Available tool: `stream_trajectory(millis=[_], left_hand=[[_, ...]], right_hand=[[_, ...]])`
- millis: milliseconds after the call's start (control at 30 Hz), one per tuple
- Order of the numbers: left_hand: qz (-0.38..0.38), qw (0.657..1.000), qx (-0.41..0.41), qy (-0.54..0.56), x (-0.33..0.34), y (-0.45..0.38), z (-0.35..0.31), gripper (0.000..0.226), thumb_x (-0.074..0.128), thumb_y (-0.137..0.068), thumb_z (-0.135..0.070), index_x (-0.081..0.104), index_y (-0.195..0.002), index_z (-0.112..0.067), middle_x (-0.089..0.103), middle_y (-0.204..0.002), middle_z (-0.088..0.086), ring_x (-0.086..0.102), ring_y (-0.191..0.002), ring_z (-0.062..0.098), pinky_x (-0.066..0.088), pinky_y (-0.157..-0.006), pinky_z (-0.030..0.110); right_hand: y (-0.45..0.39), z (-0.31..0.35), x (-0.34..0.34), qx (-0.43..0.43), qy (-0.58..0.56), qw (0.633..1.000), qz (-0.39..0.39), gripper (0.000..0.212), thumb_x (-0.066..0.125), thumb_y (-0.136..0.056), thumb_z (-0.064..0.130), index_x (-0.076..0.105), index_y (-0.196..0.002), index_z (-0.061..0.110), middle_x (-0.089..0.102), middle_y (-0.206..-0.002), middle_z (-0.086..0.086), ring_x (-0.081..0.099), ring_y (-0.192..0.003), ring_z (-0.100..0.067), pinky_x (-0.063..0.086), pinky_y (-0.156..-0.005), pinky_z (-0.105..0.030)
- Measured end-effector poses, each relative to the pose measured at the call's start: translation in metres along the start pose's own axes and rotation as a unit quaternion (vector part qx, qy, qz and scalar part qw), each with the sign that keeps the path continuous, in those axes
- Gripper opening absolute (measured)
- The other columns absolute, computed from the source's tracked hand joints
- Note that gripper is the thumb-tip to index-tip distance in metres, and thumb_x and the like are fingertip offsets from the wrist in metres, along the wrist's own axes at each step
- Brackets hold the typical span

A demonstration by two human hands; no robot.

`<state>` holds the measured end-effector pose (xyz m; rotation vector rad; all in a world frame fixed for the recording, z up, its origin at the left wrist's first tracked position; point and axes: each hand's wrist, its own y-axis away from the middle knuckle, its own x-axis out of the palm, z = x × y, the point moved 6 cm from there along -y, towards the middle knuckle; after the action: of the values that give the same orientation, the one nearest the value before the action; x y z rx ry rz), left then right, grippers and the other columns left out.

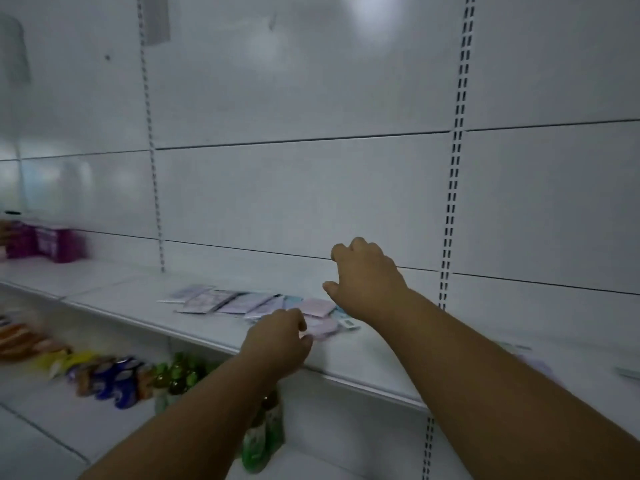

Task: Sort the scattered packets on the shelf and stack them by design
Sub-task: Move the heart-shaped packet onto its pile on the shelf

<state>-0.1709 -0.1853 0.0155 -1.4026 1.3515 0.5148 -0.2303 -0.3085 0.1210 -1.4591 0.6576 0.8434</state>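
Observation:
Several flat packets (221,301) in pale purple, pink and teal lie scattered and overlapping on the white shelf (131,306). My left hand (280,336) rests at the near edge of the pile, its fingers pinched on a pink packet (323,329). My right hand (367,277) hovers above the right end of the pile, fingers curled and slightly apart, nothing seen in it. A teal packet (348,323) pokes out beneath my right wrist. The view is blurred, so printed designs are unreadable.
Purple boxes (52,242) stand at the shelf's far left. More packets (533,363) lie on the shelf at right, partly hidden by my right forearm. The lower shelf holds snack packs (104,374) and green bottles (176,374). White back panels with slotted uprights (453,188) rise behind.

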Motion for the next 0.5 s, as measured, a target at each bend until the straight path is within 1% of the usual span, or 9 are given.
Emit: stream_trajectory(millis=[67, 133, 233, 300, 367, 433, 500], left_hand=[[0.004, 1.0, -0.001, -0.015, -0.01, -0.007, 0.035, 0.026, 0.055, -0.089, -0.042, 0.062, -0.109, -0.026, 0.068, -0.107, -0.002, 0.061, -0.094, 0.016, 0.049, -0.08, 0.029], [0.014, 1.0, -0.005, -0.011, -0.014, -0.019, 0.056, 0.024, 0.054, -0.09, -0.042, 0.061, -0.106, -0.025, 0.068, -0.105, -0.001, 0.061, -0.093, 0.017, 0.048, -0.077, 0.029], [0.025, 1.0, 0.009, 0.003, -0.008, -0.044, 0.062, 0.025, 0.053, -0.09, -0.043, 0.06, -0.104, -0.024, 0.067, -0.105, 0.002, 0.061, -0.096, 0.022, 0.051, -0.084, 0.035], [0.03, 0.999, 0.018, 0.014, 0.001, -0.062, 0.056, 0.028, 0.053, -0.091, -0.044, 0.059, -0.108, -0.022, 0.067, -0.107, 0.003, 0.06, -0.098, 0.022, 0.052, -0.087, 0.037], [0.026, 0.999, 0.021, 0.001, 0.011, -0.081, 0.048, 0.036, 0.051, -0.092, -0.048, 0.057, -0.115, -0.02, 0.066, -0.114, 0.004, 0.06, -0.103, 0.024, 0.051, -0.09, 0.038], [0.025, 0.999, 0.011, -0.047, 0.023, -0.103, 0.04, 0.048, 0.045, -0.092, -0.057, 0.054, -0.121, -0.02, 0.065, -0.12, 0.005, 0.059, -0.109, 0.025, 0.049, -0.093, 0.039], [0.053, 0.995, -0.011, -0.084, 0.036, -0.122, 0.036, 0.062, 0.038, -0.089, -0.067, 0.051, -0.127, -0.019, 0.063, -0.126, 0.006, 0.056, -0.115, 0.027, 0.044, -0.096, 0.041]], right_hand=[[-0.014, 0.024, 0.008, 0.011, 0.001, 1.0, 0.004, 0.044, 0.056, -0.089, 0.042, 0.049, -0.125, 0.016, 0.051, -0.122, -0.012, 0.049, -0.11, -0.03, 0.044, -0.09, -0.041], [-0.026, 0.033, 0.015, 0.03, 0.006, 0.999, 0.014, 0.043, 0.056, -0.09, 0.041, 0.05, -0.126, 0.017, 0.051, -0.122, -0.011, 0.05, -0.11, -0.029, 0.045, -0.091, -0.04], [-0.04, 0.031, 0.023, 0.055, 0.029, 0.998, 0.03, 0.044, 0.056, -0.09, 0.041, 0.05, -0.126, 0.017, 0.051, -0.123, -0.011, 0.05, -0.111, -0.029, 0.045, -0.092, -0.041], [-0.05, 0.025, 0.029, 0.067, 0.044, 0.996, 0.033, 0.044, 0.056, -0.09, 0.041, 0.05, -0.127, 0.017, 0.051, -0.124, -0.011, 0.05, -0.111, -0.029, 0.045, -0.092, -0.041], [-0.058, 0.018, 0.036, 0.076, 0.054, 0.995, 0.032, 0.044, 0.056, -0.09, 0.042, 0.05, -0.127, 0.018, 0.052, -0.124, -0.01, 0.051, -0.111, -0.028, 0.046, -0.093, -0.041], [-0.067, 0.01, 0.046, 0.083, 0.054, 0.995, 0.031, 0.044, 0.056, -0.089, 0.042, 0.051, -0.126, 0.018, 0.053, -0.124, -0.009, 0.051, -0.111, -0.028, 0.046, -0.093, -0.04], [-0.078, 0.002, 0.057, 0.082, 0.053, 0.995, 0.03, 0.045, 0.057, -0.089, 0.043, 0.051, -0.126, 0.018, 0.053, -0.124, -0.009, 0.052, -0.111, -0.027, 0.046, -0.093, -0.04]])
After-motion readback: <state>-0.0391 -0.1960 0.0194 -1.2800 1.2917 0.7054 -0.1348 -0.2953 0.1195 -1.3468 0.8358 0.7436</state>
